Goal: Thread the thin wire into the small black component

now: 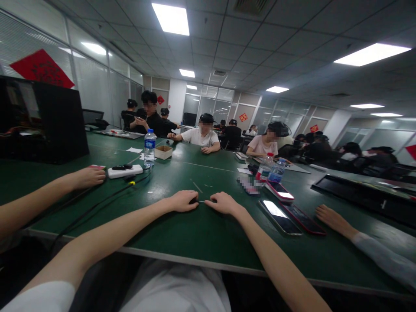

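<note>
My left hand (184, 201) rests low over the green table (182, 234), its fingers curled and the thumb close to them. Facing it across a narrow gap is my right hand (223, 203), with thumb and fingers drawn together. A short, thin, pale strip (202, 201) spans the gap between the fingertips of both hands; its ends are hidden in the fingers, and its material is too small to tell. Just beyond the hands, a thin sliver (197, 187) lies on the tabletop.
To the left are another person's hand (92, 176), a white power strip (125, 171), cables, a water bottle (150, 148) and a small box (163, 151). Phones (280, 217), bottles (277, 170) and another person's hand (333, 220) are at right. People sit across the table.
</note>
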Tool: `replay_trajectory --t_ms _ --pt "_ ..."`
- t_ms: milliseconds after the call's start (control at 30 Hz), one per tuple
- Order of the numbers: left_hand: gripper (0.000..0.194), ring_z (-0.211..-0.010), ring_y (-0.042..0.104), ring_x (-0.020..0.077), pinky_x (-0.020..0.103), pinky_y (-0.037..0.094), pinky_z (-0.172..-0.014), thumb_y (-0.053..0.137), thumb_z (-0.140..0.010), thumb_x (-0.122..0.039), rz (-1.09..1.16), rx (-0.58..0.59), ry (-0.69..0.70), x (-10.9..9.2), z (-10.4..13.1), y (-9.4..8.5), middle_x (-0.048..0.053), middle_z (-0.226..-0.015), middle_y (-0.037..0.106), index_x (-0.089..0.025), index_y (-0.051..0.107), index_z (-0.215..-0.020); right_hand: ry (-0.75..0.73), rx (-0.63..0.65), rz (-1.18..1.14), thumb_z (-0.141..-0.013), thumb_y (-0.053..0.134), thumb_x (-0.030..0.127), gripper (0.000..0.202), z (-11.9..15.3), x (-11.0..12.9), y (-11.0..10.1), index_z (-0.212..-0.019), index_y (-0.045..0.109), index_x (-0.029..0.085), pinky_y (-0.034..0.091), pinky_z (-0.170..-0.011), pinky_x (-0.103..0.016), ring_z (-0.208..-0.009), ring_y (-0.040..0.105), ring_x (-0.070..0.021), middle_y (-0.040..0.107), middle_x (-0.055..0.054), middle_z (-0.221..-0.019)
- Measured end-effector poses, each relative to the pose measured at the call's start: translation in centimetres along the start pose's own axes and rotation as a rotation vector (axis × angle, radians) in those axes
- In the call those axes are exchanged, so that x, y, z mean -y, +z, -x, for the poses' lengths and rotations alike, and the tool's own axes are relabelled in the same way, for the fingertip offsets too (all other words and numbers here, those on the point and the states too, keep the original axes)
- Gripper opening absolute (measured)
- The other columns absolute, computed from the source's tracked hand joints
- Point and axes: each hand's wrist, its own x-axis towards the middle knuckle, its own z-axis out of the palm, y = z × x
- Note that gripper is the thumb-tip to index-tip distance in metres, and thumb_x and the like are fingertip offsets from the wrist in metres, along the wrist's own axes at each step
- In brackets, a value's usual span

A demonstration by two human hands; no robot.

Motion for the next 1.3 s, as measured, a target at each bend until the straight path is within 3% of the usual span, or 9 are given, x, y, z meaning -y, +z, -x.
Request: replay_trajectory --t_ms 733,1300 --pt "0.025 -0.086 0.059 0.0211 0.03 0.043 -0.074 0.049 -0.086 -0.041 0.034 -0.011 -0.021 0.39 0.02 0.23 0.006 -0.098 0.062 -0.02 0.054 -0.098 0.0 -0.007 0.062 -0.086 0.025 0.072 0.067 -0.71 -0.27 0.58 -0.079 0.067 0.019 0.035 -0.062 -0.025 -0.073 0.058 -0.0184 0.067 -0.007 -0.08" --pt "0.021 -0.084 0.06 0.021 0.029 0.043 -0.07 0.048 -0.087 -0.039 -0.011 -0.02 0.012 0.16 -0.05 0.2 0.005 -0.094 0.062 -0.02 0.052 -0.095 -0.012 -0.024 0.082 -0.088 0.029 0.068 0.064 -0.34 0.02 0.31 -0.081 0.069 0.019 0.038 -0.062 -0.024 -0.072 0.06 -0.0175 0.069 -0.006 -0.081"
